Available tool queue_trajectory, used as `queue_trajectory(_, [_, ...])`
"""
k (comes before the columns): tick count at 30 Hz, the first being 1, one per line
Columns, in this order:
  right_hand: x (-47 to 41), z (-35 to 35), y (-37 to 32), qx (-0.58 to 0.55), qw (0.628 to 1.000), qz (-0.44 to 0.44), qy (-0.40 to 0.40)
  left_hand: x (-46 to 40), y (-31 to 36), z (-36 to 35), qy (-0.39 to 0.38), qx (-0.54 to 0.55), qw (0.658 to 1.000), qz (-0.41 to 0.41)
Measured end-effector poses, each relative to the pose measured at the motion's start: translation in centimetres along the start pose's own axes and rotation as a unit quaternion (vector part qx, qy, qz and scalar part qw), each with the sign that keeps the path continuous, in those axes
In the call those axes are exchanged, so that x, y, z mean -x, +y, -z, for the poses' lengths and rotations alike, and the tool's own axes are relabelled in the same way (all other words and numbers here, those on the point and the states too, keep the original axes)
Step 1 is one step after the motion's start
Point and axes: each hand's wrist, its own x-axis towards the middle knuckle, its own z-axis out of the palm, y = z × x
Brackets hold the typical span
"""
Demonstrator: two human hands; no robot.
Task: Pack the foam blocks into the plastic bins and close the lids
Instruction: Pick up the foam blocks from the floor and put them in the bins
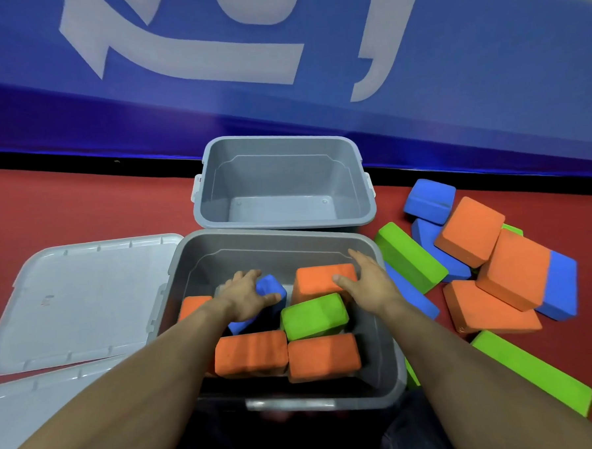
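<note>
The near grey bin (387, 353) holds several foam blocks. My left hand (245, 297) grips a blue block (272, 287) at the bin's back left. My right hand (367, 279) holds an orange block (319, 279) at the back right, thumb on its front face. A green block (315, 316) lies tilted in the middle. Two orange blocks (251, 353) (324, 356) sit side by side at the front. Another orange block (192, 307) shows at the left wall, partly hidden by my left forearm. A second grey bin (285, 211) stands empty behind.
Two grey lids lie on the red floor at the left, one (82, 300) flat beside the bin and another (33, 403) nearer me. A heap of orange, blue and green blocks (489, 265) lies on the right. A blue wall (280, 87) runs behind the bins.
</note>
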Motion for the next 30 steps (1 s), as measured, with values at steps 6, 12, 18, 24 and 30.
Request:
queue_trajectory(6, [0.8, 0.6, -0.2, -0.018, 1.0, 0.012, -0.005, 0.7, 2.4, 0.3, 0.047, 0.073, 0.992, -0.093])
queue_trajectory(12, [2.1, 5.1, 1.9, 0.024, 0.998, 0.065, -0.004, 1.7, 8.7, -1.4, 0.071, 0.075, 0.973, -0.204])
queue_trajectory(18, [6.1, 11.0, 11.5, 0.038, 0.999, 0.0, -0.003, 0.7, 16.5, -8.2, 0.011, 0.106, 0.971, -0.212])
queue_trajectory(24, [11.9, 12.1, 23.7, -0.052, 0.987, -0.145, 0.041, -0.4, 23.5, -18.5, -0.092, 0.074, 0.969, -0.217])
queue_trajectory(30, [17.4, 9.1, 34.2, -0.139, 0.944, -0.298, 0.021, -1.8, 27.4, -27.1, -0.223, 0.085, 0.956, -0.172])
